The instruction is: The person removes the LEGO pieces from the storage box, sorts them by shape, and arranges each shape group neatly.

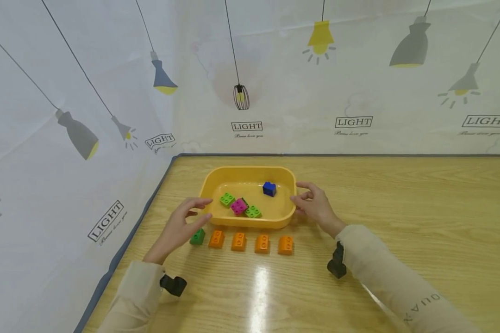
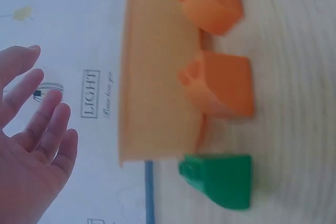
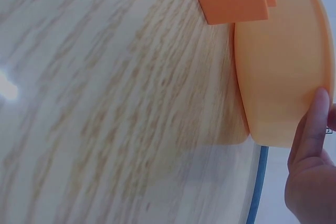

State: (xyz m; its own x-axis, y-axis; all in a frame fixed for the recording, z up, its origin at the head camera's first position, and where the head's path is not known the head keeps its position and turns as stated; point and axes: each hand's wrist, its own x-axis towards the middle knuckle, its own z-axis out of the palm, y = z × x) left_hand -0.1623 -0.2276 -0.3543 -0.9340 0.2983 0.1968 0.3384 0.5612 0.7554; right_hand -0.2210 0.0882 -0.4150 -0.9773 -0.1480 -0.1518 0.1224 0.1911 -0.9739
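Note:
A yellow plastic tray (image 1: 233,223) stands on the table, shown in all views. Near its left end my left hand (image 1: 182,223) hovers with fingers spread; the left wrist view shows nothing in its palm. At the right end, my right hand (image 1: 316,208) touches the rim, its fingers fairly straight along the outer wall in the right wrist view. Inside the tray are a blue brick (image 1: 269,188), a magenta brick (image 1: 238,206), and lime-green bricks (image 1: 227,199); a darker piece is mostly hidden behind the magenta one.
In front of the tray runs a row of a green brick (image 1: 197,237) and several orange bricks (image 1: 239,241), spaced apart. The wooden table (image 1: 400,208) meets a lamp-printed wall covering (image 1: 283,92) at the back and left.

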